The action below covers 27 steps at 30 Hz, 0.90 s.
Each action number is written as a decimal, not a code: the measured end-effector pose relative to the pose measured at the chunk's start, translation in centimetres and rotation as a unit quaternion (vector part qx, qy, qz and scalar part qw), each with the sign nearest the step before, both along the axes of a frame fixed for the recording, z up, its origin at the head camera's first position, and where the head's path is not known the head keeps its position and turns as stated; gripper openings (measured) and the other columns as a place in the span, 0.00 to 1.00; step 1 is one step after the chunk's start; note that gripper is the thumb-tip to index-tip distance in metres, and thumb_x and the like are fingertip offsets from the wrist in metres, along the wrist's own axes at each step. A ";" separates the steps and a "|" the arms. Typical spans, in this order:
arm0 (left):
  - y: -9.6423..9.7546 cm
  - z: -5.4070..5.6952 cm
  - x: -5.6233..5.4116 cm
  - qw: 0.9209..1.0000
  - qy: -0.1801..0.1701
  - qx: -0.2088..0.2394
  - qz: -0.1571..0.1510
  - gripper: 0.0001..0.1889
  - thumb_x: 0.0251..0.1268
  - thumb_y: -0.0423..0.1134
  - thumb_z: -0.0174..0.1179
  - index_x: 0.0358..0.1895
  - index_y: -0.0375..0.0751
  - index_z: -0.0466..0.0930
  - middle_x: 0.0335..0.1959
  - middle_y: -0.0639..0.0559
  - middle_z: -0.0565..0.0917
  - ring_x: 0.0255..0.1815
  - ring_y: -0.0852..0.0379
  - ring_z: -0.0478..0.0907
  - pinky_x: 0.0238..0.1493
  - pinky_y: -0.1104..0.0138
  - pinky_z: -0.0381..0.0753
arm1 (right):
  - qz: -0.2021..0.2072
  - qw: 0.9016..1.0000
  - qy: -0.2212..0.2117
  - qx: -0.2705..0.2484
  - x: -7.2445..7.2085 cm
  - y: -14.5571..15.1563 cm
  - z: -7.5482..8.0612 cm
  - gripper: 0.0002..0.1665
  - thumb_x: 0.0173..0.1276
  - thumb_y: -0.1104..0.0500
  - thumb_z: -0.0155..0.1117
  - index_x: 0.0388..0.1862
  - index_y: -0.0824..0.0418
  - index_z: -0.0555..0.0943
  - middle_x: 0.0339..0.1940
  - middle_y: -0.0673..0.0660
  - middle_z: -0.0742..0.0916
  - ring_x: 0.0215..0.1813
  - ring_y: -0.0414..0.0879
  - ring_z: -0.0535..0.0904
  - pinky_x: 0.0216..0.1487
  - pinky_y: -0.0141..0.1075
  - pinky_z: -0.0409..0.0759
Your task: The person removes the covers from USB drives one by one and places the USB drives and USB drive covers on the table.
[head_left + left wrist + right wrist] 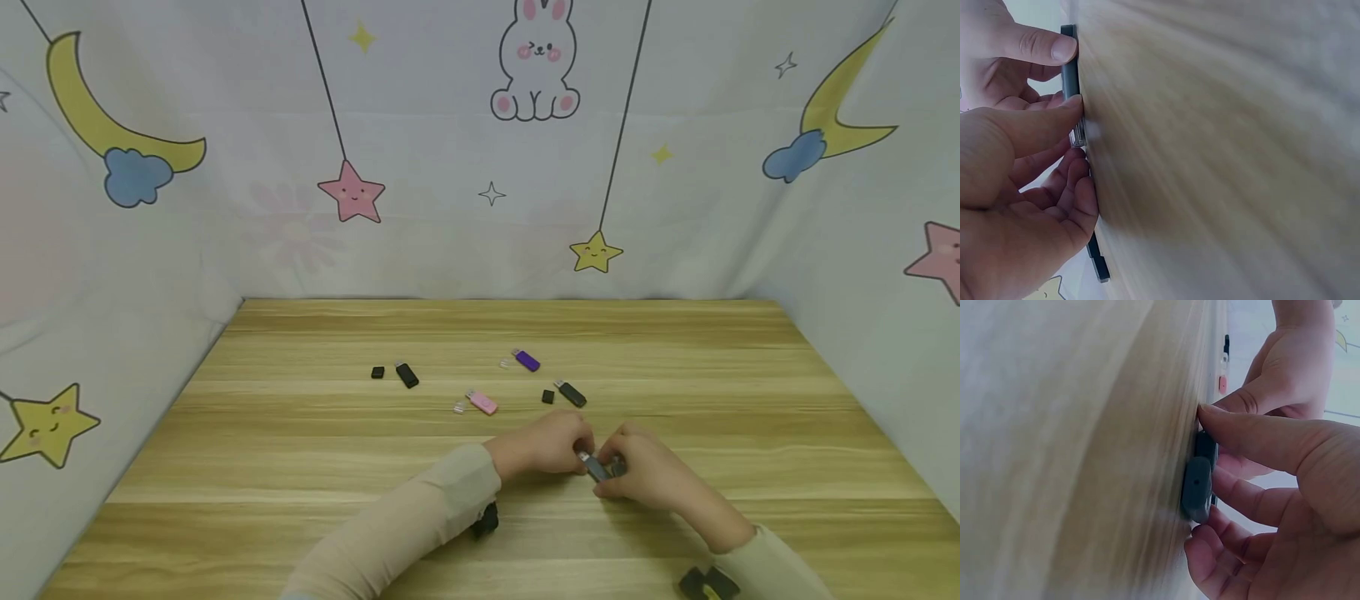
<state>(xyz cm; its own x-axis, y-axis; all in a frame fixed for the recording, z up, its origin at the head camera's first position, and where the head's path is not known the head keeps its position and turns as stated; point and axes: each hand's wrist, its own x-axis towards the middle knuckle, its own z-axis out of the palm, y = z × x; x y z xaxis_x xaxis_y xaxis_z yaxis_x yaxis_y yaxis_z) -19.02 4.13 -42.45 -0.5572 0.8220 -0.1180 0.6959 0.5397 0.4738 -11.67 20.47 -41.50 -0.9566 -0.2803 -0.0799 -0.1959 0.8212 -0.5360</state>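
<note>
Close to the tabletop, a dark grey USB stick (597, 469) lies between the two hands, its metal plug towards the left hand. The left hand (551, 442) pinches it near the plug; in the left wrist view the thumb presses its side by the metal plug (1078, 135). My right hand (647, 468) grips the same stick towards its other end, thumb against the body. By the right fingers is a second dark piece (1197, 489) with a small hole in its end; its kind is not clear. Fingers partly hide both pieces.
Farther back on the wooden table (300, 433) lie a black USB stick (407, 375), a pink one (483, 403), a purple one (527, 360) and a dark one (572, 393). Beside them lie black caps (378, 372) and clear caps (459, 407). Printed curtains (435, 125) enclose the table.
</note>
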 end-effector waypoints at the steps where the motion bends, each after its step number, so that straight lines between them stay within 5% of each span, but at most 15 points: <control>1: 0.0 0.0 0.0 1.000 0.001 -0.001 0.000 0.06 0.54 0.34 0.70 0.34 0.40 0.84 0.28 0.59 0.74 0.30 0.67 0.67 0.32 0.78 0.67 | 0.001 1.000 -0.002 -0.002 0.0 0.0 0.0 0.17 0.45 0.55 0.81 0.31 0.60 0.83 0.36 0.52 0.77 0.37 0.44 0.70 0.37 0.37 0.70; 17: -0.3 0.1 0.1 1.000 -0.020 0.017 0.001 0.08 0.53 0.31 0.69 0.29 0.42 0.77 0.24 0.60 0.74 0.27 0.66 0.69 0.29 0.78 0.67 | 0.022 1.000 -0.001 -0.015 -0.3 0.2 -0.2 0.09 0.54 0.58 0.75 0.30 0.59 0.83 0.34 0.50 0.77 0.35 0.43 0.70 0.36 0.34 0.70; 27: -0.9 0.5 -0.2 0.997 -0.062 0.053 0.004 0.05 0.56 0.31 0.67 0.29 0.41 0.79 0.24 0.59 0.76 0.25 0.67 0.70 0.29 0.78 0.70 | 0.053 0.998 0.008 -0.028 -0.6 0.5 0.3 0.04 0.61 0.60 0.69 0.33 0.59 0.83 0.34 0.49 0.79 0.38 0.42 0.75 0.40 0.37 0.75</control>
<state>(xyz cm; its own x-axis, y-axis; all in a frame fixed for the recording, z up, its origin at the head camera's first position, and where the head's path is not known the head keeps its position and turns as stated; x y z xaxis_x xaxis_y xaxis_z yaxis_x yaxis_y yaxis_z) -19.18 3.23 -41.98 -0.5507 0.8288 -0.0987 0.6243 0.4875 0.6104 -12.29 21.00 -41.19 -0.9226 -0.3829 -0.0464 -0.2884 0.7648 -0.5761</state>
